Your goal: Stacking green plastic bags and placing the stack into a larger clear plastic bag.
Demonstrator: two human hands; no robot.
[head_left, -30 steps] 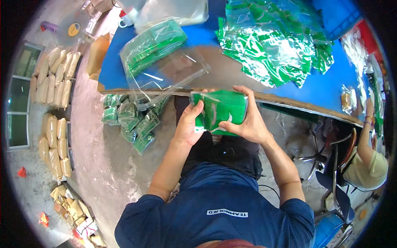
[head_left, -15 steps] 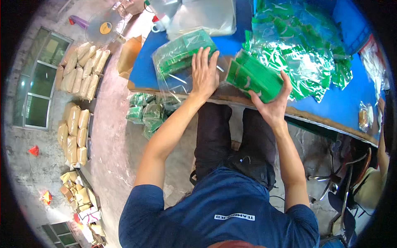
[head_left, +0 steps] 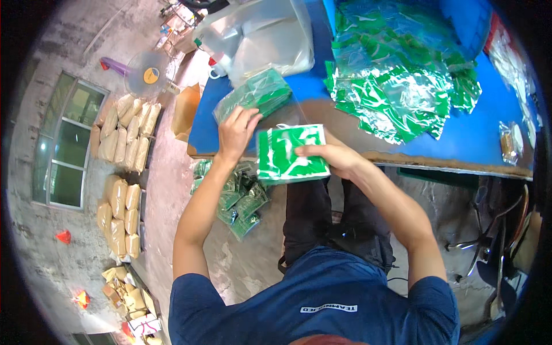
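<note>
Person sits at the blue table (head_left: pixel 460 138), both hands at its near edge. Right hand (head_left: pixel 330 158) holds a stack of green packets (head_left: pixel 292 154) just over the table's front edge, thumb under and fingers curled over the stack's right side, gripping it. Left hand (head_left: pixel 236 133) sits to the left of that stack, fingers spread and pressing on a clear bag (head_left: pixel 253 95) already stuffed with green packets; I cannot tell whether it pinches the bag's mouth or only holds it flat.

Progress, as a judgement: well underway but far from done. One clear bag on the table looks filled or nearly so. Filled green bundles (head_left: pixel 236 198) lie on the floor below the table's left front corner, so several batches look finished. A big loose heap of green packets (head_left: pixel 402 86) covers the table's far middle, so most of the stock looks unsorted. Empty clear bags (head_left: pixel 259 40) pile at the table's far left end, ready for use.

The stack in the right hand is not yet inside any bag. Tan sacks (head_left: pixel 123 135) line the floor well left of the table, untouched.
</note>
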